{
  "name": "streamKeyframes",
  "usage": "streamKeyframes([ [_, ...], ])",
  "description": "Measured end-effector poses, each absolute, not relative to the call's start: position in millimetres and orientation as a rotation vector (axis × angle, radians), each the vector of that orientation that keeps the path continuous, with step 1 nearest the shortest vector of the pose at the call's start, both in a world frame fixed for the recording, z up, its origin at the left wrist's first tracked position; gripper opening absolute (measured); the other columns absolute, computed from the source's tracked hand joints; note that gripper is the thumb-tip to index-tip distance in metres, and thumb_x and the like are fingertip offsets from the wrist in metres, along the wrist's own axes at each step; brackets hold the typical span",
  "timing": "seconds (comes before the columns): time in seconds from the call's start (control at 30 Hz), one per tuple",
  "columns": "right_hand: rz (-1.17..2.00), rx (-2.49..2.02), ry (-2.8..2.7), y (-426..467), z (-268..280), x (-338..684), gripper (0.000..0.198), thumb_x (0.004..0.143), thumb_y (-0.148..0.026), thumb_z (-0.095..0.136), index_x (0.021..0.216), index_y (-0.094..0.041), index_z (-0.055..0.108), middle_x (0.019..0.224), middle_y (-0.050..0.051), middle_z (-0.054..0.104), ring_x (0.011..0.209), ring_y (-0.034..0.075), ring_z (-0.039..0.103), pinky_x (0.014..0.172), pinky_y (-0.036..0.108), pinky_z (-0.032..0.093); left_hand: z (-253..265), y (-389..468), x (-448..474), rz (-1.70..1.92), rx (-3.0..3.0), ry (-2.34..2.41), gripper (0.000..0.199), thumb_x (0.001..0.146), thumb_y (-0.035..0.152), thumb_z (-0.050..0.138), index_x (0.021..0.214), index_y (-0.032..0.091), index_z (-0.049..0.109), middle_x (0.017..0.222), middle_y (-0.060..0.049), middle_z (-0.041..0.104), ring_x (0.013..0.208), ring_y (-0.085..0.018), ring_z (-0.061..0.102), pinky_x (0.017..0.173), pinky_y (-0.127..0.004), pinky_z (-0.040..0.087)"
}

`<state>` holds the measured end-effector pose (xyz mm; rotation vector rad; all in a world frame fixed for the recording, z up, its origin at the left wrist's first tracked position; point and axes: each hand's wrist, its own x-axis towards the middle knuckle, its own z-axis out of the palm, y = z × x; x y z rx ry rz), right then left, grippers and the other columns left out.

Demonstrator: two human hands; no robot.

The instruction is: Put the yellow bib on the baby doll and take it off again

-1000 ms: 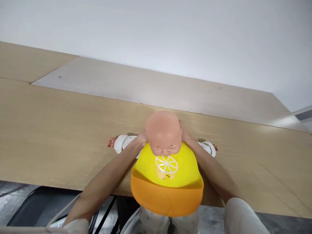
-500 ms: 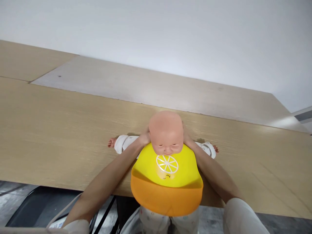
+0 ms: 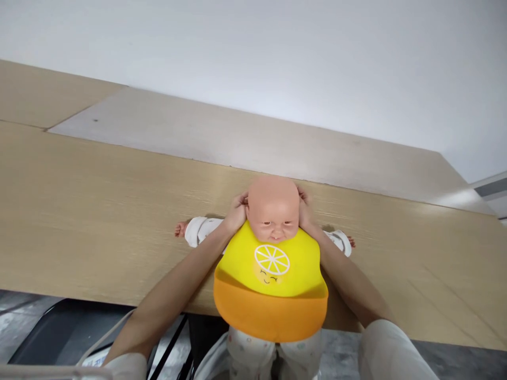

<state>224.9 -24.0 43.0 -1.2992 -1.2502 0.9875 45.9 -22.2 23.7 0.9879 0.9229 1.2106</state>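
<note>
The left sleeve (image 3: 127,366) and right sleeve (image 3: 390,349) are plain, pale off-white and short, ending near the elbows. Both forearms (image 3: 178,285) and both hands (image 3: 236,212) are bare.

No legible text, only unreadable blue marks (image 3: 94,362) at the lower left

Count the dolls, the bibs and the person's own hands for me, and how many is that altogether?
Doll: 1
Bib: 1
The person's own left hand and right hand: 2
Total: 4
</note>
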Motion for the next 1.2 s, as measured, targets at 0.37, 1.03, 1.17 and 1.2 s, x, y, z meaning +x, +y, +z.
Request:
streamKeyframes([
  [0.37, 0.790, -1.214, -1.285, -18.9, 44.5, 235.7, 0.034, 0.088, -0.048, 0.051, 0.082, -0.014, 0.055, 0.078, 0.000, 0.057, 0.074, 0.009, 0.051, 0.070, 0.020, 0.040, 20.4, -18.7, 33.7, 1.207, 1.424, 1.092, 0.045, 0.068, 0.016, 0.044, 0.100, 0.016, 0.075, 0.101, -0.003, 0.076, 0.099, -0.021, 0.066, 0.090, -0.029, 0.050],
  [1.03, 0.608, -1.839, -1.566, 5.7, 26.8, 245.1, 0.029, 0.092, -0.025, 0.043, 0.074, -0.011, 0.060, 0.072, 0.006, 0.062, 0.063, 0.012, 0.044, 0.058, 0.023, 0.023, 30.8, -14.6, 23.8, 0.694, 1.736, 1.459, 0.040, 0.075, 0.024, 0.043, 0.097, 0.014, 0.075, 0.095, -0.006, 0.077, 0.093, -0.027, 0.068, 0.078, -0.030, 0.050],
  [1.17, 0.588, -1.860, -1.595, 4.9, 29.3, 244.0, 0.029, 0.091, -0.023, 0.042, 0.072, -0.010, 0.060, 0.072, 0.006, 0.062, 0.063, 0.011, 0.046, 0.058, 0.023, 0.023, 29.9, -13.9, 23.6, 0.694, 1.771, 1.461, 0.040, 0.076, 0.026, 0.043, 0.095, 0.012, 0.075, 0.091, -0.007, 0.076, 0.090, -0.027, 0.067, 0.075, -0.029, 0.049],
  [1.2, 0.580, -1.871, -1.603, 4.9, 29.6, 243.8, 0.029, 0.091, -0.022, 0.042, 0.072, -0.010, 0.060, 0.072, 0.006, 0.062, 0.063, 0.011, 0.045, 0.058, 0.023, 0.022, 29.7, -13.7, 23.5, 0.696, 1.773, 1.458, 0.040, 0.076, 0.026, 0.043, 0.095, 0.011, 0.075, 0.090, -0.007, 0.076, 0.089, -0.027, 0.067, 0.075, -0.029, 0.049],
])
